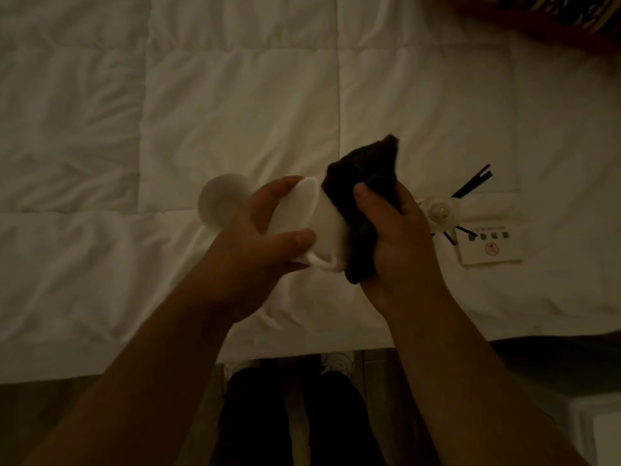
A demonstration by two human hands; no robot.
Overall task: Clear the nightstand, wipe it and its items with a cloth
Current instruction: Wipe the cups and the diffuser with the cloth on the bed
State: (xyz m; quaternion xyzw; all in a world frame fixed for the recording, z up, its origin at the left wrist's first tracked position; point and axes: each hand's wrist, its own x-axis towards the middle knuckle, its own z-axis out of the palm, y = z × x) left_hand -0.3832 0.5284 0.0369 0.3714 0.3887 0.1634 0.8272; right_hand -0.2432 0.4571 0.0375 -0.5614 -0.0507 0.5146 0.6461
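My left hand [265,237] grips a white cup-shaped item [322,227] above the bed, thumb across its side and fingers around its rim. My right hand [393,233] holds a dark brown cloth [366,166], pressed against the right side of the white item. Part of the cloth bunches up above my fingers and part hangs below my palm. A round white object [218,203] lies on the duvet just left of my left hand. A white reed diffuser [440,208] with black sticks lies to the right of my right hand.
A white quilted duvet [235,95] covers the bed under my hands. A small white card [490,247] with printed icons lies beside the diffuser. A dark patterned fabric [568,18] sits at the top right. My legs and white shoes [339,361] show below the bed edge.
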